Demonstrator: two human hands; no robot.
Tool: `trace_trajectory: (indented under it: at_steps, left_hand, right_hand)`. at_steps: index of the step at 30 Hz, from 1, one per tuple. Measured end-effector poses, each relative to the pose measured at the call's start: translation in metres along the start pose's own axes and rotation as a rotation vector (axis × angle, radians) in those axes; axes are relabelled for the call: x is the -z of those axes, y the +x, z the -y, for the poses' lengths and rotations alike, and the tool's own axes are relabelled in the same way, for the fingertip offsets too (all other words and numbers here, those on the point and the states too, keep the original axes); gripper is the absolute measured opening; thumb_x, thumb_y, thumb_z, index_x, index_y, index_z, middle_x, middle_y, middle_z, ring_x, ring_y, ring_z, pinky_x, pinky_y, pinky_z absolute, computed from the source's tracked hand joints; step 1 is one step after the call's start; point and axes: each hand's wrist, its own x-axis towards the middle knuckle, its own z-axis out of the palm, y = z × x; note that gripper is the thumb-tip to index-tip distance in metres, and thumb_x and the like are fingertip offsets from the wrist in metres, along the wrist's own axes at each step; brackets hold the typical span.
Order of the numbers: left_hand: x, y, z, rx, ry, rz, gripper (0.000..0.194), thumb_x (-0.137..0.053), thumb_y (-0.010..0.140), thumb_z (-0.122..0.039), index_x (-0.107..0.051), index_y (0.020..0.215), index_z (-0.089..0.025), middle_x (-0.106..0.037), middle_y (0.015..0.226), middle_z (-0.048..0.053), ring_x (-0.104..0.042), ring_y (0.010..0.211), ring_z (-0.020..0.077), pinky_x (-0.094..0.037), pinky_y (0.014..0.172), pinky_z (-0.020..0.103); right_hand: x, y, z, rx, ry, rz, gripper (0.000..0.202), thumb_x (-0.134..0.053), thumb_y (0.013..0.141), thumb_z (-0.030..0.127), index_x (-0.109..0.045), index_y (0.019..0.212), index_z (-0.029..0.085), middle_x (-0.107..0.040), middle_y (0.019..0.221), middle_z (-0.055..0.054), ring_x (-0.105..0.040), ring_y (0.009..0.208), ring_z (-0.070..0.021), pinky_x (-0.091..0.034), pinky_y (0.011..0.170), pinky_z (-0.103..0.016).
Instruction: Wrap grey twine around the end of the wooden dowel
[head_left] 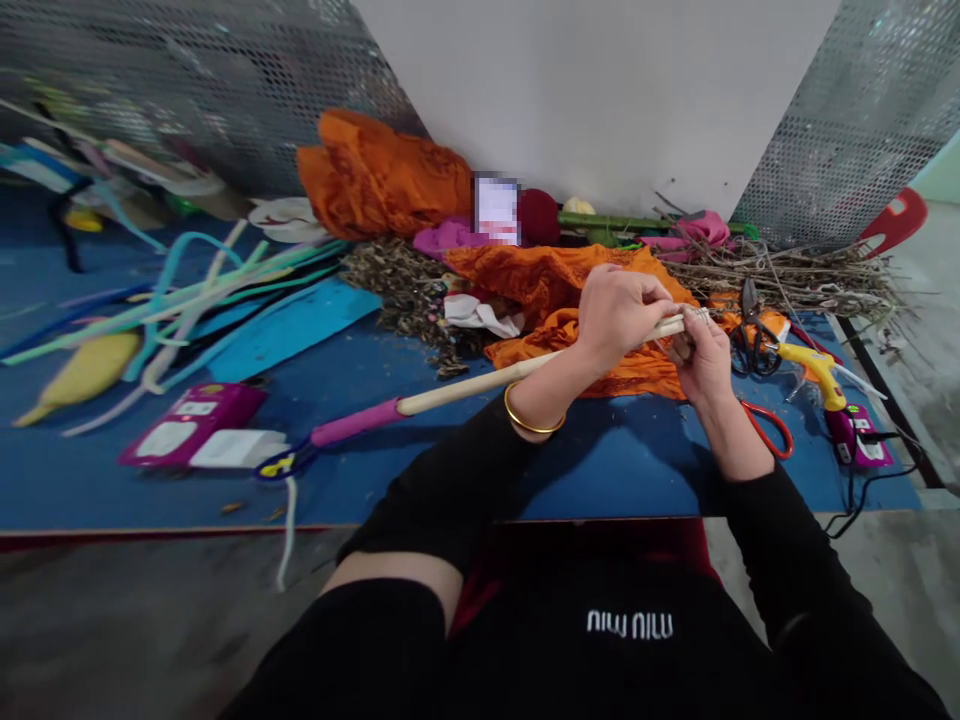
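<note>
A pale wooden stick (480, 384) with a purple-wrapped lower part (358, 422) slants up to the right over the blue table. My left hand (619, 315), with a gold bangle at its wrist, is closed around the stick near its upper end. At the very tip, the fingers of my right hand (701, 350) are pinched together on the stick's end, where thin wire-like strands show. Orange cloth (637, 365) lies beneath both hands. Beside my right hand are black-handled pliers or cutters (754, 330).
A yellow glue gun (814, 370) and a purple power strip (859, 437) lie at the right, near red handles (769, 430). Dry twigs (802, 280) lie behind. At the left are colored strips (202, 290), a yellow gourd-like object (86, 372) and a purple box (191, 425).
</note>
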Motion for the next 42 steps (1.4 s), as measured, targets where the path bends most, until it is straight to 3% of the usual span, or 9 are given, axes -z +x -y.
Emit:
trace_trajectory:
  at_steps: [3, 5, 13, 18, 26, 29, 33, 37, 42]
  left_hand:
    - [0.001, 0.003, 0.000, 0.101, -0.080, 0.024, 0.004, -0.081, 0.078, -0.025, -0.082, 0.076, -0.022, -0.079, 0.073, 0.000, -0.068, 0.070, 0.0152, -0.049, 0.076, 0.030]
    - [0.002, 0.005, 0.001, 0.129, -0.114, 0.041, 0.005, -0.082, 0.077, -0.026, -0.081, 0.077, -0.020, -0.078, 0.075, 0.000, -0.067, 0.070, 0.0146, -0.045, 0.069, 0.028]
    - [0.004, 0.012, 0.009, -0.015, -0.062, 0.136, 0.012, -0.078, 0.079, -0.027, -0.075, 0.074, -0.017, -0.074, 0.074, 0.001, -0.064, 0.073, 0.0158, -0.040, 0.070, 0.029]
    - [0.003, 0.012, 0.011, -0.021, -0.109, 0.150, 0.014, -0.076, 0.079, -0.025, -0.071, 0.070, -0.017, -0.071, 0.071, 0.000, -0.060, 0.070, 0.0146, -0.037, 0.067, 0.029]
    - [0.004, 0.004, 0.018, 0.192, -0.754, 0.209, 0.018, -0.072, 0.083, -0.025, -0.062, 0.071, -0.016, -0.067, 0.067, -0.001, -0.055, 0.058, 0.0093, -0.043, 0.060, 0.023]
    - [0.006, 0.005, 0.022, 0.232, -0.871, 0.116, 0.019, -0.075, 0.083, -0.025, -0.061, 0.073, -0.017, -0.067, 0.067, -0.002, -0.061, 0.060, 0.0101, -0.049, 0.064, 0.023]
    - [0.007, 0.008, 0.025, 0.098, -0.607, -0.067, 0.013, -0.072, 0.086, -0.022, -0.070, 0.074, -0.018, -0.072, 0.071, -0.001, -0.067, 0.071, 0.0127, -0.053, 0.075, 0.025]
    - [0.005, 0.010, 0.019, -0.074, -0.315, 0.058, 0.013, -0.070, 0.086, -0.022, -0.083, 0.085, -0.022, -0.083, 0.095, 0.003, -0.075, 0.094, 0.0181, -0.053, 0.092, 0.030]
    - [0.002, 0.014, 0.004, -0.141, -0.088, 0.129, 0.012, -0.073, 0.083, -0.023, -0.081, 0.074, -0.025, -0.082, 0.083, 0.000, -0.074, 0.084, 0.0187, -0.047, 0.108, 0.041]
  right_hand:
    - [0.000, 0.000, 0.001, -0.001, -0.008, 0.005, 0.044, -0.092, 0.063, 0.050, -0.067, 0.081, 0.019, -0.029, 0.052, 0.015, -0.017, 0.043, -0.0013, -0.016, 0.039, -0.021]
    - [0.001, 0.000, 0.000, 0.002, -0.018, 0.010, 0.042, -0.091, 0.065, 0.049, -0.066, 0.082, 0.020, -0.029, 0.052, 0.015, -0.017, 0.043, -0.0015, -0.016, 0.039, -0.021]
    - [0.002, 0.002, -0.002, 0.002, -0.027, -0.011, 0.043, -0.092, 0.061, 0.050, -0.066, 0.079, 0.020, -0.033, 0.051, 0.014, -0.020, 0.043, -0.0016, -0.017, 0.039, -0.021]
    - [0.002, 0.002, -0.002, 0.006, -0.033, 0.011, 0.043, -0.091, 0.062, 0.051, -0.064, 0.076, 0.020, -0.032, 0.051, 0.014, -0.018, 0.043, -0.0017, -0.017, 0.040, -0.022]
    - [0.002, 0.001, -0.003, 0.012, -0.042, 0.011, 0.042, -0.089, 0.067, 0.052, -0.073, 0.089, 0.020, -0.028, 0.051, 0.014, -0.016, 0.044, -0.0029, -0.014, 0.041, -0.023]
    - [0.002, 0.001, -0.002, 0.000, -0.041, 0.017, 0.041, -0.088, 0.068, 0.051, -0.074, 0.091, 0.019, -0.027, 0.051, 0.014, -0.016, 0.044, -0.0028, -0.014, 0.041, -0.024]
    - [0.000, 0.000, -0.001, 0.005, -0.028, 0.005, 0.043, -0.089, 0.066, 0.051, -0.075, 0.090, 0.018, -0.029, 0.050, 0.014, -0.017, 0.043, -0.0024, -0.015, 0.041, -0.023]
    - [-0.001, -0.001, 0.000, 0.005, -0.034, -0.005, 0.042, -0.089, 0.064, 0.051, -0.073, 0.087, 0.019, -0.033, 0.050, 0.014, -0.020, 0.042, -0.0026, -0.019, 0.040, -0.022]
    - [-0.001, 0.000, -0.001, 0.000, -0.036, 0.002, 0.045, -0.091, 0.062, 0.052, -0.059, 0.071, 0.021, -0.033, 0.050, 0.014, -0.021, 0.043, -0.0024, -0.017, 0.040, -0.022]
